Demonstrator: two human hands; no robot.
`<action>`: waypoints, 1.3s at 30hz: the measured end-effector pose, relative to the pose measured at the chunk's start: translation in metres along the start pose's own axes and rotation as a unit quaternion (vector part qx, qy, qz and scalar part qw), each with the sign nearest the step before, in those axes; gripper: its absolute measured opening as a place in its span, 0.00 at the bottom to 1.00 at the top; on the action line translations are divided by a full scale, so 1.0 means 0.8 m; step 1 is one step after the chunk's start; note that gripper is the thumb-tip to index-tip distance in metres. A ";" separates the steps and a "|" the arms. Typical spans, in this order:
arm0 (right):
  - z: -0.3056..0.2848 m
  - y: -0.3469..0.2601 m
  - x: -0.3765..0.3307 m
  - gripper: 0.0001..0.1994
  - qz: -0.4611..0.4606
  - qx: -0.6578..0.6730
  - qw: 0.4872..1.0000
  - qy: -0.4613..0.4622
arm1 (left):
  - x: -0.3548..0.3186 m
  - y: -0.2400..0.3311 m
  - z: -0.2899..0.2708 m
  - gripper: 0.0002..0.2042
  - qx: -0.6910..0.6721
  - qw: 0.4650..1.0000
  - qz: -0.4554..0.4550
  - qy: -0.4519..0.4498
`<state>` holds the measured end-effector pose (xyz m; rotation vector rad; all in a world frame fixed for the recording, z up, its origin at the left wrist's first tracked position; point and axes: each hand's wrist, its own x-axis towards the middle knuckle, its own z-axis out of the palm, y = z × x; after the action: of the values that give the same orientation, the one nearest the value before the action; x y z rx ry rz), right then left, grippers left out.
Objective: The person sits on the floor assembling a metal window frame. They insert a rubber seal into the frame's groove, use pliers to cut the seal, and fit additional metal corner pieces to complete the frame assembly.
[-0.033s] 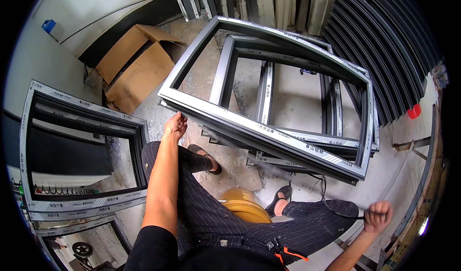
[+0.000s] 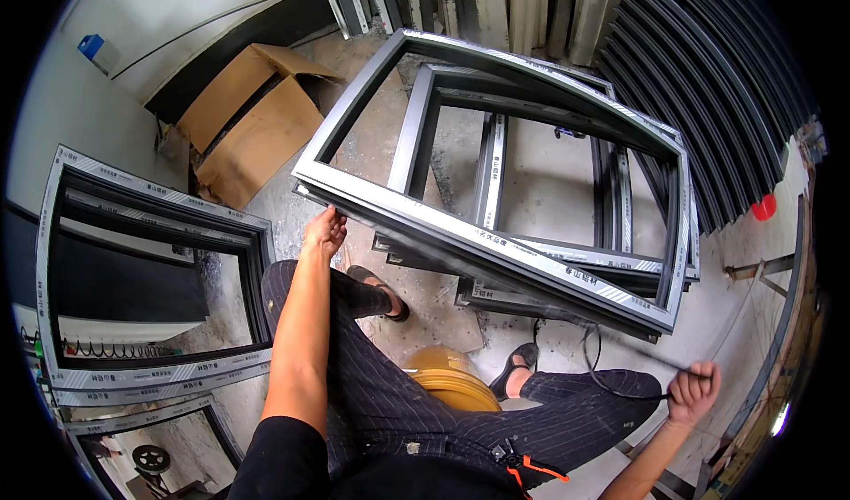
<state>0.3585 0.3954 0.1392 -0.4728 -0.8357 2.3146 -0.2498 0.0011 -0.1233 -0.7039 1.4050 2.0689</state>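
Observation:
A silver-and-black metal window frame (image 2: 531, 250) lies tilted on top of other frames in front of me. At its near left corner, my left hand (image 2: 326, 231) is closed, fingertips pinched against the outer edge. A thin black rubber strip (image 2: 639, 351) runs blurred along the frame's near side, from about my left fingers towards the right. My right hand (image 2: 694, 394) is closed around this strip, out beyond my right knee. A loop of it hangs below the frame's near edge. What lies between my left fingertips is largely hidden.
More frames (image 2: 159, 378) stand at the left. An opened cardboard box (image 2: 257, 141) is on the floor behind. Dark profiles (image 2: 699, 101) are stacked at the right. Between my feet stands a yellow round container (image 2: 450, 380). Orange-handled pliers (image 2: 542, 469) lie at my lap.
My right hand has moved up slightly with the strip, and the strip now shows as a line running from the frame to the hand. My left hand stays at the corner.

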 end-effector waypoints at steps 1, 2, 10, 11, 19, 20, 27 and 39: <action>-0.011 0.006 0.014 0.22 0.037 0.052 0.997 0.050 | -0.002 -0.002 0.005 0.08 0.011 1.000 0.010 0.002; -0.032 0.012 0.025 0.21 0.069 0.081 0.990 0.089 | -0.004 -0.002 0.010 0.08 0.019 0.999 0.028 -0.028; -0.140 0.073 0.062 0.19 0.159 0.166 0.940 0.253 | 0.004 -0.005 0.010 0.12 0.169 0.972 0.141 0.083; -0.135 0.074 0.066 0.19 0.153 0.169 0.940 0.252 | 0.002 -0.007 0.008 0.13 0.160 0.973 0.140 0.089; -0.140 0.077 0.073 0.18 0.155 0.113 0.938 0.289 | -0.012 -0.014 0.015 0.10 0.115 0.991 0.057 0.035; -0.138 0.078 0.075 0.17 0.160 0.108 0.938 0.287 | -0.010 -0.014 0.011 0.11 0.124 0.990 0.060 0.040; -0.141 0.079 0.076 0.16 0.136 0.043 0.942 0.304 | -0.035 -0.021 0.027 0.08 0.116 0.992 0.031 -0.033; -0.140 0.082 0.082 0.15 0.118 -0.016 0.941 0.317 | -0.067 -0.045 0.056 0.15 0.192 0.981 0.028 0.004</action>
<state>0.3389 0.4485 0.0053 -1.3069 -0.5117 2.1375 -0.1922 0.0472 -0.0962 -0.5140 1.7789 1.7577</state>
